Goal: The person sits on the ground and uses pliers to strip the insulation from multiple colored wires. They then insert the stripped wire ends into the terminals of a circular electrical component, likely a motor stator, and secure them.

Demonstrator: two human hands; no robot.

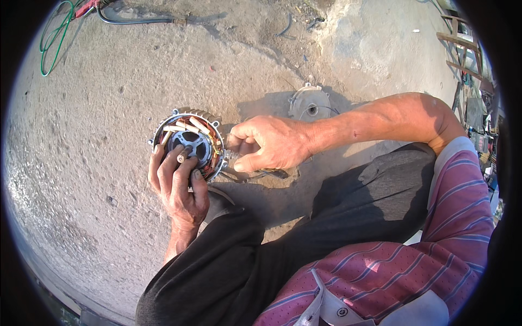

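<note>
An open electric motor (pixel 190 143) stands on the concrete with its inside facing up. White sleeves lie over its copper windings, and a fan-like rotor end with a shaft (pixel 184 155) shows in the middle. My left hand (pixel 183 191) grips the motor from the near left, its fingers over the rim and around the shaft. Just right of the housing is my right hand (pixel 271 142), fingers curled inward. Whether it pinches anything small is unclear. Dark wire leads (pixel 274 173) lie on the ground below it.
A round metal motor end cover (pixel 312 104) lies beyond my right forearm. At the top left are a red clamp (pixel 86 7), a black cable (pixel 134 21) and a green wire (pixel 55 45). A wooden frame (pixel 461 40) and assorted tools line the right edge.
</note>
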